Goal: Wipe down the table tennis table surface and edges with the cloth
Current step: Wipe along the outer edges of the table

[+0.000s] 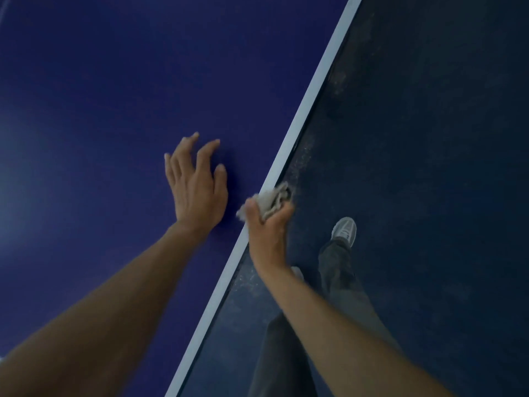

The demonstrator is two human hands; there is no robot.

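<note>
The left forearm (114, 310) and right forearm (329, 319) are bare for their whole visible length, as are the left hand (197, 193) and right hand (267, 233). On the right, loose dark grey trousers (337, 262) hang in long creases over 1 grey trainer (344, 229) with paler bands across the upper.

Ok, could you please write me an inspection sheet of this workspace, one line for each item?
Surface: blue table tennis table with a white edge line; faint pale glare at far left.
Job's things: crumpled grey cloth, held against the table's edge.
Clutter: nothing seen.
Hands: left hand open, fingers spread, on or just above the blue top, I cannot tell which; right hand grips the cloth at the edge.
Cables: nothing seen.
Surroundings: dark floor with pale dusty patches beside the table; the person's grey shoe and dark trouser leg.
</note>
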